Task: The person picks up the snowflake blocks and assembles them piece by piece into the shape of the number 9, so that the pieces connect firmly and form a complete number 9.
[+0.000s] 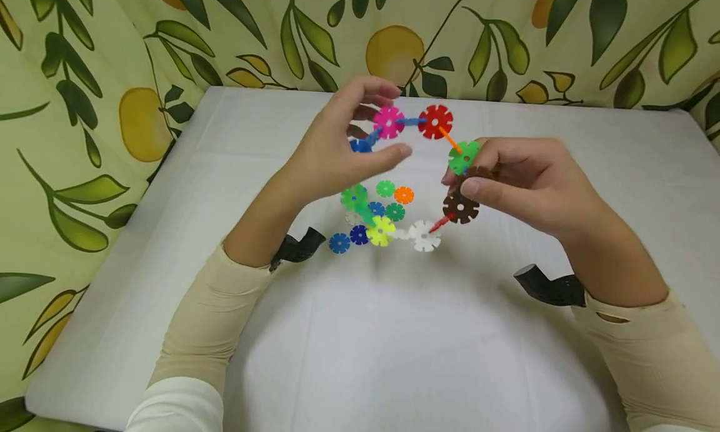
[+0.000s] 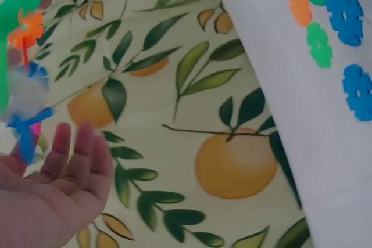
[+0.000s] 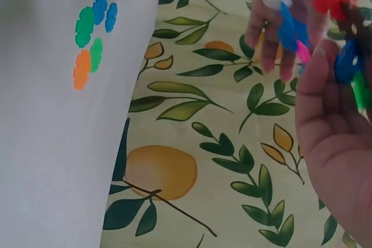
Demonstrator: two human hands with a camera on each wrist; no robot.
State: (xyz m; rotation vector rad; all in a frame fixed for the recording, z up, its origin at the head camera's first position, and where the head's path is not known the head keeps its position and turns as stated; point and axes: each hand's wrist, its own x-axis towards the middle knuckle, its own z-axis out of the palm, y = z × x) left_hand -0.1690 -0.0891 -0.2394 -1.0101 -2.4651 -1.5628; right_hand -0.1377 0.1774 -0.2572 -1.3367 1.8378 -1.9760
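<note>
A ring of linked plastic snowflake discs hangs above the table, with a pink disc [image 1: 389, 132], a red disc [image 1: 435, 122], a yellow disc [image 1: 381, 232] and a white disc [image 1: 424, 236] among its pieces. At the ring's right side, my right hand [image 1: 534, 185] pinches it between thumb and fingers by a brown disc [image 1: 460, 208] and a green disc [image 1: 462, 155]. My left hand [image 1: 332, 147] is at the upper left, thumb spread from the fingers, beside the pink disc. Its fingers pass partly behind the ring; whether they touch it, I cannot tell.
Several loose discs, including an orange disc [image 1: 404, 195] and a blue disc [image 1: 339, 243], lie on the white-covered table [image 1: 394, 344] below the ring. A leaf-and-fruit patterned curtain [image 1: 247, 32] stands behind and to the left. Black wrist mounts [image 1: 548, 287] jut inward from both forearms.
</note>
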